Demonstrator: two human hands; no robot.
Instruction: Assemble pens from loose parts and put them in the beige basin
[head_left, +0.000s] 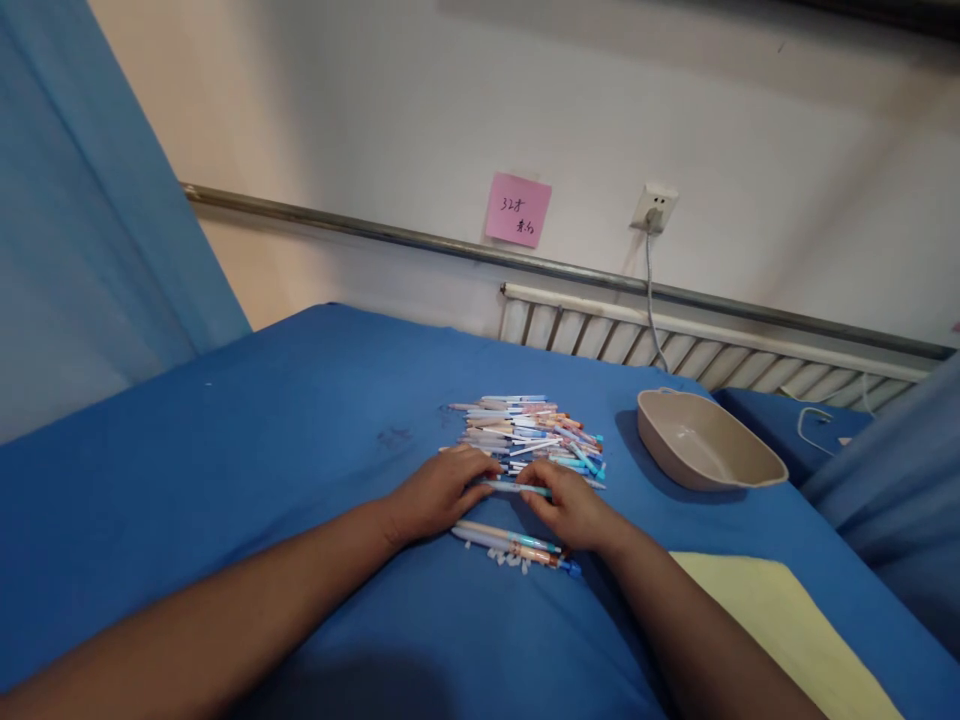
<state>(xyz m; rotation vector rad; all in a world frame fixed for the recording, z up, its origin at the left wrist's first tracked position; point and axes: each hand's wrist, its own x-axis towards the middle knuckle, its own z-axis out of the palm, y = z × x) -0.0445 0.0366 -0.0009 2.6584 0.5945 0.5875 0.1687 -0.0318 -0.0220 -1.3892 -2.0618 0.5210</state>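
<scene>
A heap of several pastel pens (529,432) lies on the blue cloth-covered table (285,440). My left hand (439,492) and my right hand (570,508) meet just in front of the heap, each pinching one end of a single light blue pen (516,487) held level between them. Below my hands, a small row of pens (514,545) lies side by side, with a few tiny white caps beside them.
A beige oval tray (705,442) stands empty to the right of the heap. A yellow sheet (787,620) lies at the near right. Behind are a wall with a pink note (517,209), a socket with a cable, and a radiator. A blue curtain hangs at left.
</scene>
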